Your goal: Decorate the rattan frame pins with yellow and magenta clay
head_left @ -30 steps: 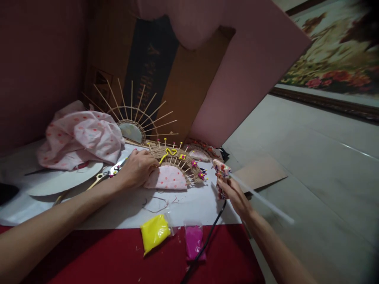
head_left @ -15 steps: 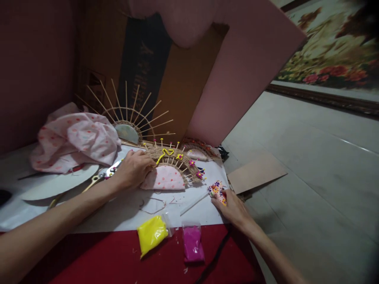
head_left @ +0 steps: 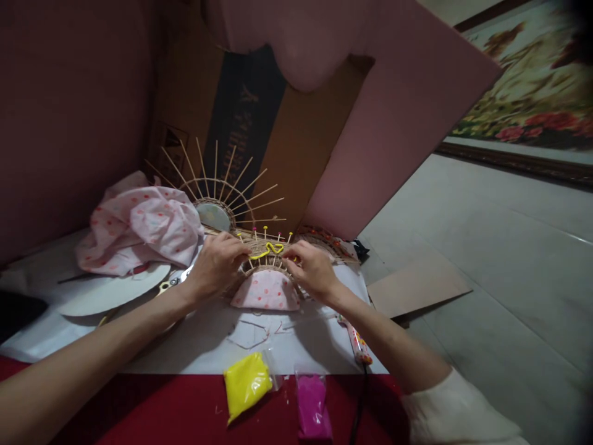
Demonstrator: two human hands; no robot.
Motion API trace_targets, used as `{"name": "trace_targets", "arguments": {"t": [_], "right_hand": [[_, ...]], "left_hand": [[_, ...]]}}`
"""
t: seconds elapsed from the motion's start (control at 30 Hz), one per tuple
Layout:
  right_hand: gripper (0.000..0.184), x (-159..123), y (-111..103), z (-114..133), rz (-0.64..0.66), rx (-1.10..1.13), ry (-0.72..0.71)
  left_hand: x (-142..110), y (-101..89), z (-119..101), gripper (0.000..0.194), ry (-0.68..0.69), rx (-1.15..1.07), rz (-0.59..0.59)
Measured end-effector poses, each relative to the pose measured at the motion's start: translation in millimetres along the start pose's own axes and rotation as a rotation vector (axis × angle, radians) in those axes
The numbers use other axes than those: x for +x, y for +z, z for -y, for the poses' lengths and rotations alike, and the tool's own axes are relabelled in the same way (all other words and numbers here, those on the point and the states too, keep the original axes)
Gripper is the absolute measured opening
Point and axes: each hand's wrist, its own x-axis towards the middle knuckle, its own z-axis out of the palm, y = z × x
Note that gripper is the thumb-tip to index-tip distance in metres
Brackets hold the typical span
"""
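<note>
A half-round woven twine fan piece (head_left: 265,250) with stick spokes, coloured bead tips, a yellow heart and a pink dotted fabric centre (head_left: 267,290) lies on white paper (head_left: 287,337). My left hand (head_left: 217,264) grips its left side, fingers curled. On the right side rests my right hand (head_left: 311,268), its fingers pinching the woven rim. A patterned glue gun (head_left: 356,340) lies on the paper beside my right forearm.
A second spoked fan frame (head_left: 217,198) stands behind, against cardboard and a pink board (head_left: 393,123). Crumpled pink dotted cloth (head_left: 139,225), a white paper plate (head_left: 115,293) and scissors (head_left: 164,286) lie left. Yellow (head_left: 247,383) and magenta (head_left: 312,411) bags sit on red cloth. A cardboard piece (head_left: 419,285) lies right.
My right hand has put the glue gun down on the paper and moved left onto the fan's right side. My left hand stays on the fan.
</note>
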Motion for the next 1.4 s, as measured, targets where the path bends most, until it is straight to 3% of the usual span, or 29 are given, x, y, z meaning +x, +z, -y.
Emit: {"name": "trace_targets", "arguments": {"t": [0.13, 0.27, 0.57, 0.83, 1.4], "right_hand": [[0.006, 25, 17, -2, 0.037, 0.009, -0.015], [0.003, 33, 23, -3, 0.057, -0.009, -0.023], [0.011, 27, 29, 0, 0.036, -0.010, -0.035], [0.016, 25, 34, -4, 0.026, -0.071, -0.132], [0.020, 25, 36, -8, 0.039, -0.109, -0.219]], "left_hand": [[4, 2.3, 1, 0.013, -0.044, -0.029, -0.046], [11, 1.6, -3, 0.015, -0.082, -0.050, -0.044], [31, -3.2, -1, 0.019, -0.162, -0.055, 0.029], [47, 1.5, 3, 0.021, -0.169, -0.024, 0.038], [57, 14.8, 12, 0.021, -0.186, -0.008, 0.033]]}}
